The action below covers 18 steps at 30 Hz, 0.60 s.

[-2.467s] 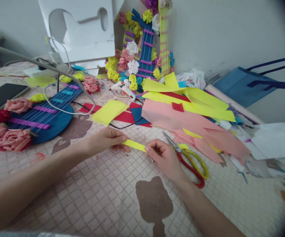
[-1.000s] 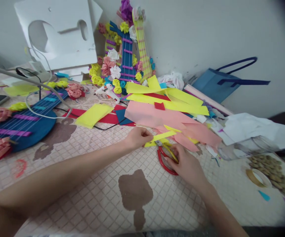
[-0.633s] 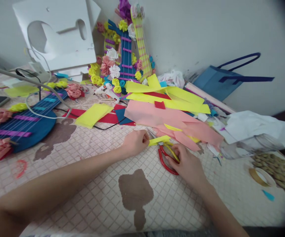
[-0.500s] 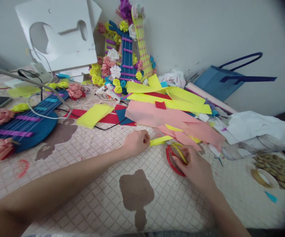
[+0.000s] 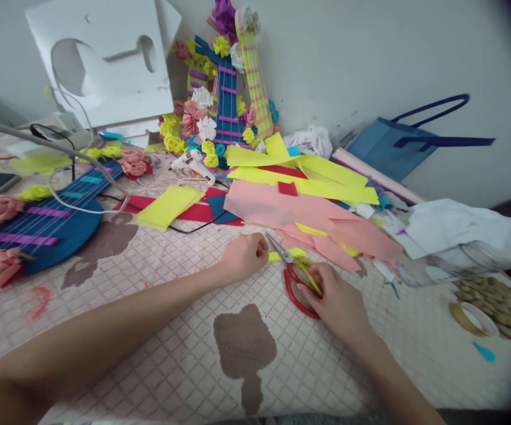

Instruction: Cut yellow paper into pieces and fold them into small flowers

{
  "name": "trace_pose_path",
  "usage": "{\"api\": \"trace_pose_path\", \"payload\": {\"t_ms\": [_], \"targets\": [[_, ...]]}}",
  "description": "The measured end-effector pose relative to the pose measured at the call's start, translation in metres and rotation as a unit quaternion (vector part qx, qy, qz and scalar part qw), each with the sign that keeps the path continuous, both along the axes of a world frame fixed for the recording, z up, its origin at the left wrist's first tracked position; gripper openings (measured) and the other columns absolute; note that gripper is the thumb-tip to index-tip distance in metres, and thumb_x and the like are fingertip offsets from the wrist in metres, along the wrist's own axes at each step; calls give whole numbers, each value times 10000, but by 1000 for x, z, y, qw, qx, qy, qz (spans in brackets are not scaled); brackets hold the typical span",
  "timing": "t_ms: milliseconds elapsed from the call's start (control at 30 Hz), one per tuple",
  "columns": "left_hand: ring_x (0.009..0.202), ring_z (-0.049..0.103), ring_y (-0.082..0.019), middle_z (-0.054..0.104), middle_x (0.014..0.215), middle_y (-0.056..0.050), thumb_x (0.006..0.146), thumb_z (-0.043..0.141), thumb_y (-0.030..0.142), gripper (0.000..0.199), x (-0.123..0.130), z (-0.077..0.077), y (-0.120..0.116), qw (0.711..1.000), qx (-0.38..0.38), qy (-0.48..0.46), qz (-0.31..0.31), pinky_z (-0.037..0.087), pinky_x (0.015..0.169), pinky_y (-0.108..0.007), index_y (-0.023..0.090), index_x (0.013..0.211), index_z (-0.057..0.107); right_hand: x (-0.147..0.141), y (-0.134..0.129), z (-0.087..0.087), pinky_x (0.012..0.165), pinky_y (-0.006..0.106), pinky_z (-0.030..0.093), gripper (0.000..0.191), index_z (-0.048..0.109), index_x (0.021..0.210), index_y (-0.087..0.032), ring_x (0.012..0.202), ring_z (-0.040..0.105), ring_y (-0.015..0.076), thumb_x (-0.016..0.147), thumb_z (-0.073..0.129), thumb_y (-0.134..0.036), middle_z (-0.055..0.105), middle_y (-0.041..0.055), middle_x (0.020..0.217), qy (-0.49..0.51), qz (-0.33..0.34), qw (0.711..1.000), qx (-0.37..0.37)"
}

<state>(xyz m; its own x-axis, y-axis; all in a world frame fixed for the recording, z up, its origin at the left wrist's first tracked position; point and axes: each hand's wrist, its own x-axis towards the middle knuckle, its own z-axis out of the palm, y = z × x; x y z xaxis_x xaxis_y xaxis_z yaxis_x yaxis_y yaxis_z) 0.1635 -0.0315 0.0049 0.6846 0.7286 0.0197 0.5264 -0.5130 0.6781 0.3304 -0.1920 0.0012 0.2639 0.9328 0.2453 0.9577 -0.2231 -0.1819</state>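
My left hand [image 5: 247,256] is closed on one end of a narrow yellow strip [image 5: 277,256] that points right, just above the table. My right hand [image 5: 335,295] grips the red-handled scissors [image 5: 291,289]; their silver blades point up and left, across the strip and close to my left fingertips. A second yellow piece [image 5: 313,273] shows beside the red handles, at my right fingers; whether it is part of the handle or paper I cannot tell. Pink sheets [image 5: 277,203] lie just beyond both hands.
Yellow sheets [image 5: 303,177], a glue gun [image 5: 193,165] and paper-flower guitars [image 5: 226,106] lie or stand at the back. A blue guitar [image 5: 69,236] lies left, near a cable. A tape roll [image 5: 472,320] and a blue bag [image 5: 390,147] are on the right.
My right hand has moved left with the scissors, and the blades now reach across the strip near my left hand. My left hand has stayed in place.
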Motion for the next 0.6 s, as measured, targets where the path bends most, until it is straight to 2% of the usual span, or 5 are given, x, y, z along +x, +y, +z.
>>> {"api": "trace_pose_path", "payload": {"t_ms": [133,300,467,567,600], "targets": [[684,612,-172,679,747,-35,731,535,154,181,-2,1,0,1000,10,-15,-22,429,604,-260,165,892,618,3,2,7,506,269,367,235,480,939,-229,701,627,212,827,547,-424,638,40,879,14,24,999,-43],[675,592,-159,664,814,-42,770,530,174,188,-25,10,1,998,33,-29,-39,415,584,-250,164,948,591,-7,14,24,562,308,411,222,495,935,-220,717,620,216,876,501,-434,633,75,908,45,34,998,14],[717,591,-166,652,867,-44,836,480,220,148,-85,25,17,992,122,29,-17,410,618,-247,178,929,587,-49,47,36,594,303,422,93,510,930,-223,715,603,190,900,480,-305,631,49,893,58,150,987,-7],[842,597,-223,644,928,-75,843,483,245,167,-128,27,40,987,156,41,23,421,733,-287,156,915,604,-75,66,40,613,307,426,96,527,912,-206,715,600,183,909,478,-289,632,46,880,42,215,975,-32],[886,595,-238,646,929,-76,836,483,233,165,-140,26,50,976,209,57,35,423,772,-304,164,914,611,-83,72,41,643,308,434,93,532,908,-203,756,604,187,914,474,-276,634,44,880,39,241,969,-30]]}}
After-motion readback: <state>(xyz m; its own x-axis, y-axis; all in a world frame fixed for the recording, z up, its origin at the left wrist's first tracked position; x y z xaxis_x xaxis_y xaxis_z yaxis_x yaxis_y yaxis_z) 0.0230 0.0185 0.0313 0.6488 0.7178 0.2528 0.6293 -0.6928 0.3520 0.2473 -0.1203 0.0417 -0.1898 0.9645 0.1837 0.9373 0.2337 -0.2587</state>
